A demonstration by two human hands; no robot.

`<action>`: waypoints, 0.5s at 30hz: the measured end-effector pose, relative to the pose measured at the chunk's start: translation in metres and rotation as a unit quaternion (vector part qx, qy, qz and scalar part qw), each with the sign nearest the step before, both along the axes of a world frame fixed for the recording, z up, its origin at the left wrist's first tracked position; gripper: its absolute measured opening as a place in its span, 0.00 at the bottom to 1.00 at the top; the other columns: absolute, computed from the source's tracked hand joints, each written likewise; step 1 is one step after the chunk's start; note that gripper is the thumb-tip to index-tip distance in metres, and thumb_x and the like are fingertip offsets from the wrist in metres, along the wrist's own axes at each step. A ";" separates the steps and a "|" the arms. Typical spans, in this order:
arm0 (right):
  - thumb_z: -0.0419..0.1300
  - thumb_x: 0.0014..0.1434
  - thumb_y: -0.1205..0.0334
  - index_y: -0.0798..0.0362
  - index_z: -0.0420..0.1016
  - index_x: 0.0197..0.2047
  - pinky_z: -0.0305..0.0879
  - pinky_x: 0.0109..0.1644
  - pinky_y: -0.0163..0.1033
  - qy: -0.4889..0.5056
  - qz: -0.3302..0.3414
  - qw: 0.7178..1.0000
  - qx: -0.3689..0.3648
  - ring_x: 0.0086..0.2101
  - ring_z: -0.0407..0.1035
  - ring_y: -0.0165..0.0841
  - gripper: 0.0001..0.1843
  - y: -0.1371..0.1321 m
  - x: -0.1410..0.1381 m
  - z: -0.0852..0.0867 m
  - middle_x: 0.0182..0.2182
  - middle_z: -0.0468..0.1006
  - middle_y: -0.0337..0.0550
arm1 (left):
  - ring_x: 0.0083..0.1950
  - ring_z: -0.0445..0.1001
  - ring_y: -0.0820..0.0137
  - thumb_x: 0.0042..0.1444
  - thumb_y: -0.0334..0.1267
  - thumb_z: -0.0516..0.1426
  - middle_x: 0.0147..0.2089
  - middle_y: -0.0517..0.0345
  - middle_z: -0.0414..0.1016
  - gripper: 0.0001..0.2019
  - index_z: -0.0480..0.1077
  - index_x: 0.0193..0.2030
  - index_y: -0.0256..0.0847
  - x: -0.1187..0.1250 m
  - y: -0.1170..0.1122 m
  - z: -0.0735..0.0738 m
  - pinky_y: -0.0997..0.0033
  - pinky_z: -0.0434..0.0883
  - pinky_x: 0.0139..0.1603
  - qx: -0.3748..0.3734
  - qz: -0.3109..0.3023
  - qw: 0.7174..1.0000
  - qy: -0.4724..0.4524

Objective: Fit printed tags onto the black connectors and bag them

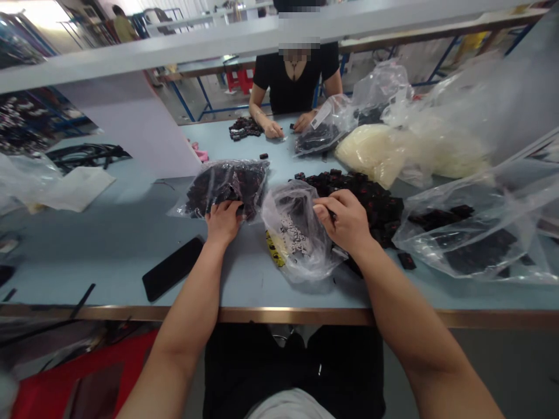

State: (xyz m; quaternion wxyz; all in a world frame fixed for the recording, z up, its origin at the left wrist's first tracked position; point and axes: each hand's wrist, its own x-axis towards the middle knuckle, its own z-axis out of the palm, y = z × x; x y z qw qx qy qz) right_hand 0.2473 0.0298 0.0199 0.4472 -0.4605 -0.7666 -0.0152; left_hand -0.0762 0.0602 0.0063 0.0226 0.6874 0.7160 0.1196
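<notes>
My left hand (pixel 224 222) is at the near edge of a clear bag (pixel 227 180) filled with small black parts. Its fingers are curled, with a small black part (pixel 240 209) between thumb and fingertips. My right hand (pixel 347 221) is closed in a pinch at the right rim of an open clear plastic bag (pixel 321 262). What its fingertips hold, if anything, is too small to make out. Small white pieces (pixel 293 234) lie inside this open bag, and a yellow printed patch shows on its left side. Behind my right hand spreads a heap of black parts (pixel 371 198).
A black phone (pixel 172 269) lies left of my left forearm. At right sits another clear bag (pixel 476 244) with black parts, and behind it bags of cream-coloured material (pixel 371 151). Opposite, a person (pixel 294 81) handles small parts. A white shelf (pixel 244 41) crosses above the table.
</notes>
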 end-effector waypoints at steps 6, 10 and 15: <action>0.53 0.75 0.51 0.49 0.76 0.31 0.71 0.49 0.49 -0.031 0.050 0.998 0.003 0.39 0.69 0.42 0.22 -0.002 -0.007 -0.001 0.37 0.77 0.50 | 0.66 0.69 0.42 0.65 0.36 0.58 0.65 0.43 0.77 0.12 0.77 0.53 0.46 0.004 0.000 0.002 0.37 0.66 0.61 -0.006 -0.006 1.000 -0.002; 0.51 0.76 0.56 0.50 0.79 0.38 0.73 0.51 0.48 -0.012 0.077 0.997 -0.025 0.44 0.73 0.42 0.18 -0.003 -0.012 -0.003 0.41 0.80 0.52 | 0.64 0.70 0.41 0.65 0.36 0.58 0.61 0.40 0.80 0.10 0.75 0.52 0.44 0.006 -0.001 0.003 0.37 0.66 0.60 -0.004 -0.002 1.000 -0.004; 0.51 0.75 0.63 0.50 0.81 0.55 0.74 0.50 0.44 -0.080 0.105 0.984 -0.119 0.45 0.77 0.41 0.17 -0.006 -0.017 -0.005 0.48 0.83 0.52 | 0.64 0.71 0.40 0.64 0.35 0.58 0.60 0.38 0.80 0.17 0.73 0.59 0.44 0.011 -0.004 0.005 0.38 0.66 0.61 0.008 0.011 1.000 -0.012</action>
